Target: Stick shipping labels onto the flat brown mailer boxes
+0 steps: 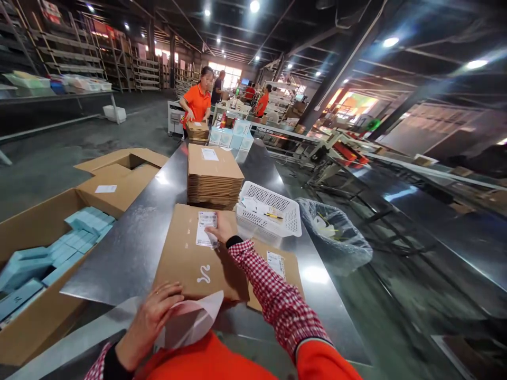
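A flat brown cardboard carton lies on the metal table in front of me, with a white squiggle printed on its near part. My right hand is on its upper part, thumb stretched across a printed white shipping label; its other fingers are partly hidden. At the carton's near left corner, my left hand has its fingers bent over a long white paper strip, which curls up on the right and trails off to the lower left. Beside my right forearm lies another labelled carton, partly covered by the sleeve.
A stack of flat cartons stands beyond, near a white plastic basket holding papers and a yellow pen. A large box with light-blue packs is left; a lined bin is right. A co-worker handles cartons at the table's far end.
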